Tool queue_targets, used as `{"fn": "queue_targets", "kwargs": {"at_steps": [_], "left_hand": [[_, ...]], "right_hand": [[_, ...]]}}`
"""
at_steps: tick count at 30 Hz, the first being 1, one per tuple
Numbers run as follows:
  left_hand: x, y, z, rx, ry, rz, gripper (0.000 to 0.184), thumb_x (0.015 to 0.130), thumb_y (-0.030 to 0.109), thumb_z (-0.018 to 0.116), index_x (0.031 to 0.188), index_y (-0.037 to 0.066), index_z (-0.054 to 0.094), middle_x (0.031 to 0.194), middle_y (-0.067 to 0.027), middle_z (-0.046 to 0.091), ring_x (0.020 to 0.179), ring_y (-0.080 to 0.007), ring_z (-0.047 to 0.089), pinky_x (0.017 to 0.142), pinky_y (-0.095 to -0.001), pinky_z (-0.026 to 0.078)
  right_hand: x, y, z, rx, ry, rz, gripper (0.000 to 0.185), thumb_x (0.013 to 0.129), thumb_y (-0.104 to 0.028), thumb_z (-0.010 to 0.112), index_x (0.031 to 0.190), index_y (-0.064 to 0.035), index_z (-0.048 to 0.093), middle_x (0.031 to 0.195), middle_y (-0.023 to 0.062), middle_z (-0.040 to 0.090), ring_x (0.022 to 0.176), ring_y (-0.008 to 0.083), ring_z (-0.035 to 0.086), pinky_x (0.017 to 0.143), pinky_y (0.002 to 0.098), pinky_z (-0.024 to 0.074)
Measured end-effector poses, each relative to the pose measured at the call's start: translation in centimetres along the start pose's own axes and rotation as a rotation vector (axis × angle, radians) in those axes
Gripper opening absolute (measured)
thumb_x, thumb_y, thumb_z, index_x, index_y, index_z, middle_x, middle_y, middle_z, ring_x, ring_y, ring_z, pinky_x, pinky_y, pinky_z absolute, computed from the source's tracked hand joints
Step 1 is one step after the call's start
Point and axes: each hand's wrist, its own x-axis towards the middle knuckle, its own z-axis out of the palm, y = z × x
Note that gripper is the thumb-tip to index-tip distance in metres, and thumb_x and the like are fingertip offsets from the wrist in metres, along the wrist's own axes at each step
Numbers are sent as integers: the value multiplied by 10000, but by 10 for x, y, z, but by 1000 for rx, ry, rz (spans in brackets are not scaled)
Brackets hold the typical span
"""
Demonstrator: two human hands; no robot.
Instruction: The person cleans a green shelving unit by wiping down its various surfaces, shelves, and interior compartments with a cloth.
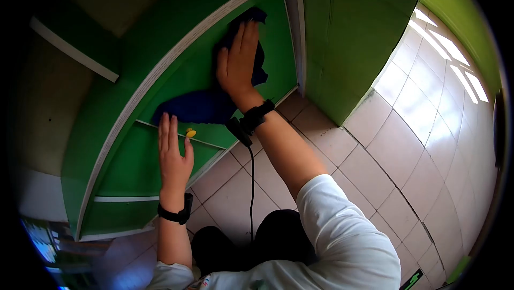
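A dark blue cloth (195, 107) lies spread against the green cabinet front (182, 84), one part running up toward the top right. My right hand (238, 68) rests flat on its upper part, fingers stretched out and thumb apart, not wrapped round it. Lower left, my left hand (174, 153) is open, with straight fingers whose tips reach the cloth's lower left edge. Just right of those fingers sits a yellow knob (190, 132) beside a pale strip on the cabinet. Black bands circle both wrists.
A black cable (252, 193) hangs from the right wrist's device to between my knees. Green panel (350, 38) stands at the right of the cabinet. Pale floor tiles (385, 145) stretch to the right, with bright sunlight patches. A white-edged shelf (75, 49) juts out at upper left.
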Motion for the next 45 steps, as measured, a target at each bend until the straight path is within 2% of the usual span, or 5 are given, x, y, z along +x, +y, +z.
{"fn": "queue_targets", "kwargs": {"at_steps": [7, 13, 26, 29, 45], "left_hand": [[-2, 8, 10, 79, -38, 17, 618, 867, 13, 558, 1448, 10, 348, 1531, -209, 293, 1416, -394, 275, 1140, -457, 273], [16, 4, 5, 4, 20, 101, 595, 855, 14, 566, 1423, 11, 393, 1523, -203, 313, 1412, -383, 291, 1127, -451, 309], [18, 15, 12, 3, -52, 78, 556, 842, 8, 583, 1383, 35, 459, 1548, -172, 280, 1425, -371, 273, 1138, -447, 284], [22, 13, 11, -15, -36, 86, 553, 834, 2, 586, 1373, 25, 464, 1539, -178, 293, 1417, -373, 288, 1132, -448, 294], [24, 20, 19, 13, -6, 94, 565, 827, 6, 596, 1374, 16, 453, 1552, -182, 260, 1419, -388, 274, 1131, -457, 298]], "right_hand": [[-65, 6, -7, 135, -403, -377, 632, 793, -239, 595, 1326, 72, 458, 1347, 277, 432, 1285, 465, 386, 1132, 551, 250], [45, 29, 3, 62, 163, 94, 619, 924, -176, 454, 1413, 148, 254, 1485, 353, 219, 1387, 510, 201, 1150, 546, 181], [25, 62, -4, 139, 205, 569, 614, 964, -201, 388, 1425, 160, 206, 1512, 355, 148, 1407, 485, 171, 1169, 499, 159], [68, 33, -23, 198, 58, 136, 594, 962, -201, 397, 1420, 143, 242, 1501, 359, 169, 1391, 491, 204, 1158, 499, 195], [60, 49, -16, 48, 98, 60, 580, 962, -203, 383, 1399, 160, 269, 1466, 371, 245, 1368, 495, 253, 1147, 493, 225]]}}
